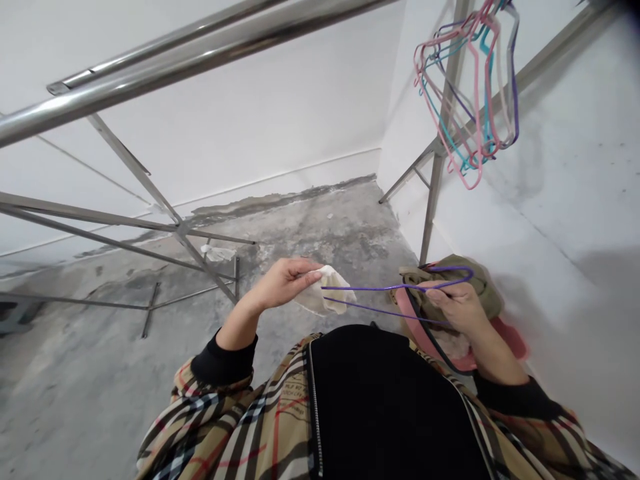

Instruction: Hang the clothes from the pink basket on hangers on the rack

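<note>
Held a white cloth (330,288) in a narrow pinch of the left grip (283,283), just beside a purple wire hanger (380,289); held that hanger in the right grip (457,308), wrapped closed, above a pink hanger (417,327) and olive fabric (480,283).

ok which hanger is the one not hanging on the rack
The purple hanger gripped in the right hand; the pink, teal and other hangers all hang bunched together on the steel rack.

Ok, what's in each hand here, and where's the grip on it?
The left hand pinches the top edge of a white cloth. The right hand grips a purple wire hanger near its curved end.
</note>
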Tool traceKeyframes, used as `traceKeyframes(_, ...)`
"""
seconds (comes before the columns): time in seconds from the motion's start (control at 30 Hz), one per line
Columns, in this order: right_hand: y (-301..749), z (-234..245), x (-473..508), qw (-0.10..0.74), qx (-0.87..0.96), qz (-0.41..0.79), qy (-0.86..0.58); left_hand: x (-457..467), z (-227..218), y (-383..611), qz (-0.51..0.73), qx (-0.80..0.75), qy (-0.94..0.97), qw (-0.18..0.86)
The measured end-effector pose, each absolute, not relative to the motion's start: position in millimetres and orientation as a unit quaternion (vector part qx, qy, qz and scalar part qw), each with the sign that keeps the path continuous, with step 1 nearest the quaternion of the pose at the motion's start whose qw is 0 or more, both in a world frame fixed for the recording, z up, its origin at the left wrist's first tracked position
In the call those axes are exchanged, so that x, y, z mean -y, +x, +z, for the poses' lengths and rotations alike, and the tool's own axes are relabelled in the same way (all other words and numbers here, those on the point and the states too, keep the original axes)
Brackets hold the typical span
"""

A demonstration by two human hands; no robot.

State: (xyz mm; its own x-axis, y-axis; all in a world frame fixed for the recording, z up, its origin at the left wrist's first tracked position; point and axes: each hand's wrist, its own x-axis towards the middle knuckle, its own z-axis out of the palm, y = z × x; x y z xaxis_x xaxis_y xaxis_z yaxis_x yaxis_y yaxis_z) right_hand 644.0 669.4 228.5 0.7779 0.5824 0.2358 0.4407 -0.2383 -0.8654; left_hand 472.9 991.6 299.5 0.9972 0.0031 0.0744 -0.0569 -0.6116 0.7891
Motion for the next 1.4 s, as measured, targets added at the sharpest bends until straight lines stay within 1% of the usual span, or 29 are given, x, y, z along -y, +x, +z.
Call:
traceKeyframes(0.1, 637.0, 226.4, -683.1, 0.538, 0.331, 0.075, -0.772, -982.5, 300.9, 474.1, 0.052, 0.051, 0.938, 0.34)
traceKeyframes(0.27, 625.0, 225.6, -711.3, 0.541, 0.358, 0.078, -0.757, -966.3, 295.8, 476.0, 0.099, 0.049, 0.968, 0.227)
traceKeyframes(0.43, 623.9, 232.0, -717.9, 0.566, 0.329, 0.06, -0.753, -973.0, 288.0, 476.9, 0.193, 0.009, 0.977, 0.091)
traceKeyframes(0.53, 627.8, 235.0, -707.9, 0.57, 0.295, 0.031, -0.766, -985.5, 287.6, 474.3, 0.229, -0.015, 0.972, 0.045)
traceKeyframes(0.7, 628.1, 232.0, -705.3, 0.565, 0.283, 0.022, -0.775, -982.1, 287.0, 473.1, 0.248, 0.006, 0.968, 0.029)
traceKeyframes(0.9, 612.4, 223.5, -734.1, 0.554, 0.34, 0.071, -0.756, -956.9, 279.3, 484.0, 0.22, 0.102, 0.969, 0.05)
traceKeyframes(1.07, 617.8, 230.5, -736.0, 0.581, 0.33, 0.068, -0.741, -968.6, 282.0, 486.9, 0.232, 0.07, 0.967, 0.083)
traceKeyframes(1.2, 631.2, 236.3, -740.8, 0.601, 0.336, 0.052, -0.723, -972.8, 286.7, 487.1, 0.206, 0.083, 0.972, 0.081)
traceKeyframes(1.4, 634.5, 226.8, -767.0, 0.585, 0.344, 0.076, -0.731, -955.7, 284.0, 494.8, 0.176, 0.045, 0.981, 0.071)
